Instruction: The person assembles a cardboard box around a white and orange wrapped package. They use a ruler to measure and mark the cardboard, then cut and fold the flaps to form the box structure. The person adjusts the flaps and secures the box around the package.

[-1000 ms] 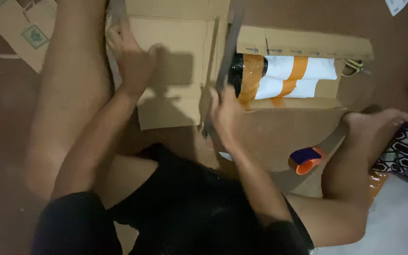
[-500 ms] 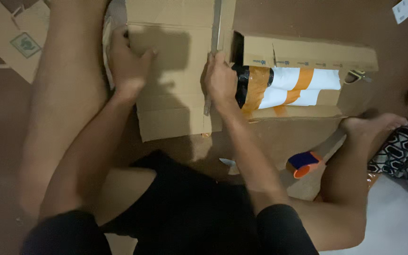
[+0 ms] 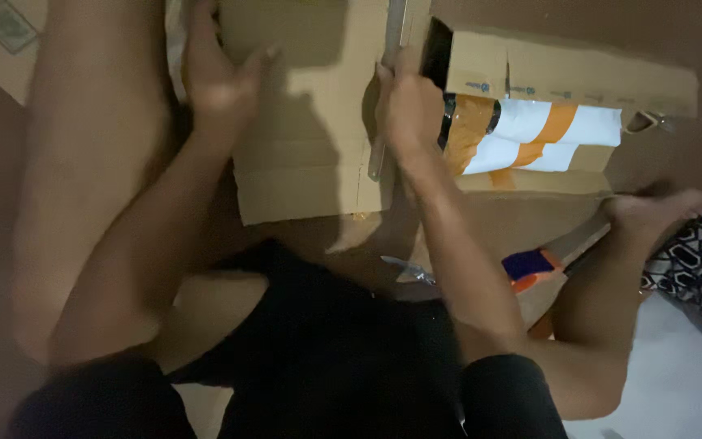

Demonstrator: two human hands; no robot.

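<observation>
I sit on the floor with a flat brown cardboard sheet (image 3: 310, 154) between my legs. My left hand (image 3: 217, 69) lies on the sheet's upper left part, fingers spread, pressing it down. My right hand (image 3: 408, 106) is closed around a long grey metal ruler (image 3: 383, 97) that lies along the sheet's right edge and runs up past the top of the frame. Right of the ruler stands an open cardboard box (image 3: 562, 77) holding white and orange plastic packets (image 3: 538, 138).
A blue and orange tool (image 3: 534, 264) lies by my right leg on another cardboard piece. A small metal object (image 3: 406, 268) lies near my knee. Patterned black and white fabric (image 3: 696, 264) is at the right. More cardboard (image 3: 2, 32) sits top left.
The view has shifted so the sheet and box sit higher in the frame. My right hand slid up along the ruler, and my left hand stayed pressed on the sheet.
</observation>
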